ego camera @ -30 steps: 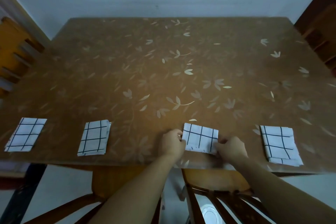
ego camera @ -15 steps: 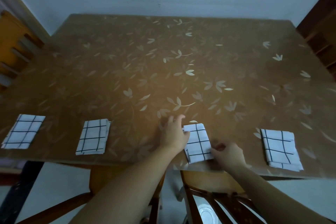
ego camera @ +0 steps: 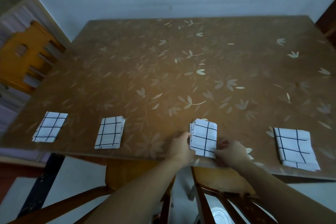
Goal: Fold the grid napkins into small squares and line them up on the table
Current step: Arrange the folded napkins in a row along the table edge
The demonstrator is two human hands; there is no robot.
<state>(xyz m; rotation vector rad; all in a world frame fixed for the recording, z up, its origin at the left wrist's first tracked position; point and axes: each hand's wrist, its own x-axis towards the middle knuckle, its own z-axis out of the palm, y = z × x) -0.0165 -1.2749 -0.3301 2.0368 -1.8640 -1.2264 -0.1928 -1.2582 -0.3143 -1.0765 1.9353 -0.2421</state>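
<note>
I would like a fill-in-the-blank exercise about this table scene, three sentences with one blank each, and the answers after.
1. The number of folded napkins lying along the near edge of the table is ____.
2. The left hand and the right hand are both at the ____ napkin counted from the left.
3. The napkins are white with dark lines in a ____ pattern.

Missing words: four; third; grid

no text, label, brand, number or sign can be read anywhere in the view. the folded napkins (ego camera: 203,138) carry only a plain dark grid of lines on white, and the table (ego camera: 163,78) shows just a pale leaf and flower pattern, with no lettering.
</note>
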